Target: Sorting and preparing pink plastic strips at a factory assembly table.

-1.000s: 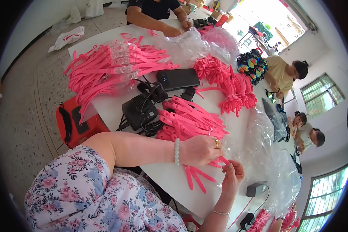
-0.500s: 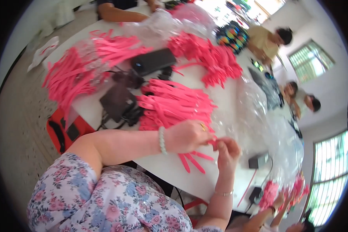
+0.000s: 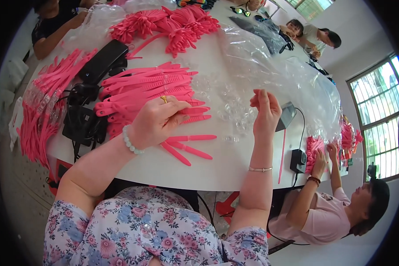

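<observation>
My left hand [image 3: 157, 119], a pale bead bracelet at its wrist, is over the near right side of a stack of pink rubber straps [image 3: 142, 84]. Its thumb and forefinger are closed about a pink strap [image 3: 196, 110], though the hand partly hides the grip. Below its wrist, several loose pink straps [image 3: 193, 145] fan out on the white table [image 3: 226, 170]. To the right, my right hand [image 3: 266, 108] is raised with its fingertips pinched together; what they hold, if anything, is too small to name. Small clear plastic pieces [image 3: 237, 113] lie scattered between the hands.
More pink straps lie in a left bundle [image 3: 44, 104] and a far heap [image 3: 177, 26]. Black power adapters [image 3: 82, 124] and a black box [image 3: 103, 61] stand between. Clear plastic bags [image 3: 270, 66] cover the right side. A co-worker [image 3: 328, 208] handles pink straps at the right.
My hands, close together before, are now wide apart, the left by the strap stack and the right off to the right. The whole view has turned, bringing the right-hand co-worker further into sight.
</observation>
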The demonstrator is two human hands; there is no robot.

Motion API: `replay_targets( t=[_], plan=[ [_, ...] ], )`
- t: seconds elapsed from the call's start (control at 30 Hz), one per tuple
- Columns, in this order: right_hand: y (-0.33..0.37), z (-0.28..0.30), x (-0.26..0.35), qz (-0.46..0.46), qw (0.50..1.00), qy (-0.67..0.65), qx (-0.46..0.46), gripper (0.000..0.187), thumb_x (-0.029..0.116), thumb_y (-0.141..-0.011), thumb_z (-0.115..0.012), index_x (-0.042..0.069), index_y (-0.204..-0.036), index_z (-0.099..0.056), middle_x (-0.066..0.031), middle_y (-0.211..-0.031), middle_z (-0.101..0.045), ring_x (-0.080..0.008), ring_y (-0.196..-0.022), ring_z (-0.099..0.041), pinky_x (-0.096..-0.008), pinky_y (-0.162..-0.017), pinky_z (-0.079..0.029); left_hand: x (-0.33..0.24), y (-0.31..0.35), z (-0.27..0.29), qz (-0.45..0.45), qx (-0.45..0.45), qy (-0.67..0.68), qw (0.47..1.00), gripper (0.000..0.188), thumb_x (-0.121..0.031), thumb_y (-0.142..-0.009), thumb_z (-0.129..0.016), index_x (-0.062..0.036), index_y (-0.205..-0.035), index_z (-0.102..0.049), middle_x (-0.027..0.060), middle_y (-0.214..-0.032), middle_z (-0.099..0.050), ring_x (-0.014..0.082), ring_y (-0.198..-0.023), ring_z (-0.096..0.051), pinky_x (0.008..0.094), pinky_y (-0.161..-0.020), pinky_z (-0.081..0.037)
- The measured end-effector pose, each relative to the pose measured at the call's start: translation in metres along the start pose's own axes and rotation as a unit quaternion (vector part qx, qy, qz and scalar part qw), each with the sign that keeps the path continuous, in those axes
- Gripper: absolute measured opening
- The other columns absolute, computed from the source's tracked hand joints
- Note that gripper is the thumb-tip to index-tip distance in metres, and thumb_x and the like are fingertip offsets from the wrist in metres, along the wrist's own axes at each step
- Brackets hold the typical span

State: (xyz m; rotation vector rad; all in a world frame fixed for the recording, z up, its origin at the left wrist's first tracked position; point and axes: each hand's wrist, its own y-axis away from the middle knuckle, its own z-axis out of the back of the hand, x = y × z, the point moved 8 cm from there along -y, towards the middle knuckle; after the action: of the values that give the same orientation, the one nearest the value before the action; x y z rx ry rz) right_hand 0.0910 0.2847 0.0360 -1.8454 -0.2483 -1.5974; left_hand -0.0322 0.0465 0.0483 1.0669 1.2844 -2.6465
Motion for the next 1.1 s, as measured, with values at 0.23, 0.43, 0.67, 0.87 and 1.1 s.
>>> replay_targets(
  t=[0.23, 0.43, 0.67, 0.87, 1.1],
  plan=[
    [0.015, -0.037, 0.004, 0.039, 0.932, 0.288, 0.216, 0.009, 0.001, -0.079, -0.063, 0.000, -0.087, -0.065, -0.0029, -0.078, -0.059, -0.0106, -0.071, -0.054, -0.0229, -0.064, -0.043, 0.005, 0.003, 0.001, 0.015, 0.010, -0.020, 1.000, 0.024, 0.006, -0.070, -0.067, 0.0027, -0.093, -0.061, 0.0128, -0.074, -0.059, 0.0237, -0.068, -0.057, 0.0307, -0.061, -0.046],
    [0.030, -0.060, 0.002, 0.101, 0.861, 0.411, 0.284, 0.022, 0.007, -0.063, -0.073, 0.006, -0.084, -0.066, -0.0060, -0.081, -0.059, -0.0198, -0.077, -0.055, -0.0297, -0.064, -0.044, 0.006, 0.003, 0.001, 0.016, 0.003, -0.007, 1.000, 0.023, 0.005, -0.069, -0.067, 0.0023, -0.091, -0.061, 0.0127, -0.073, -0.058, 0.0245, -0.067, -0.057, 0.0309, -0.059, -0.046],
    [0.039, -0.070, -0.001, 0.144, 0.796, 0.518, 0.278, 0.018, 0.011, -0.065, -0.072, 0.008, -0.082, -0.065, -0.0058, -0.081, -0.056, -0.0236, -0.086, -0.053, -0.0345, -0.078, -0.039, 0.004, 0.002, 0.003, 0.012, -0.002, 0.003, 1.000, 0.023, 0.005, -0.069, -0.068, 0.0019, -0.090, -0.061, 0.0130, -0.073, -0.059, 0.0245, -0.066, -0.057, 0.0312, -0.059, -0.046],
    [0.029, -0.066, 0.024, 0.191, 0.874, 0.393, 0.214, 0.006, 0.006, -0.078, -0.062, 0.003, -0.084, -0.063, -0.0071, -0.077, -0.059, -0.0214, -0.073, -0.059, -0.0314, -0.068, -0.045, 0.006, 0.001, 0.004, 0.018, -0.001, -0.005, 1.000, 0.021, 0.003, -0.071, -0.067, 0.0018, -0.091, -0.061, 0.0132, -0.073, -0.059, 0.0245, -0.066, -0.058, 0.0314, -0.059, -0.047],
    [0.045, -0.080, 0.020, -0.076, 0.951, -0.113, 0.277, 0.021, 0.013, -0.093, -0.047, -0.005, -0.102, -0.055, -0.0090, -0.074, -0.056, -0.0183, -0.064, -0.059, -0.0306, -0.059, -0.050, 0.007, 0.001, 0.006, 0.064, -0.010, 0.040, 0.997, 0.020, 0.000, -0.075, -0.067, 0.0046, -0.093, -0.060, 0.0134, -0.073, -0.059, 0.0230, -0.066, -0.057, 0.0298, -0.060, -0.046]
  ],
)
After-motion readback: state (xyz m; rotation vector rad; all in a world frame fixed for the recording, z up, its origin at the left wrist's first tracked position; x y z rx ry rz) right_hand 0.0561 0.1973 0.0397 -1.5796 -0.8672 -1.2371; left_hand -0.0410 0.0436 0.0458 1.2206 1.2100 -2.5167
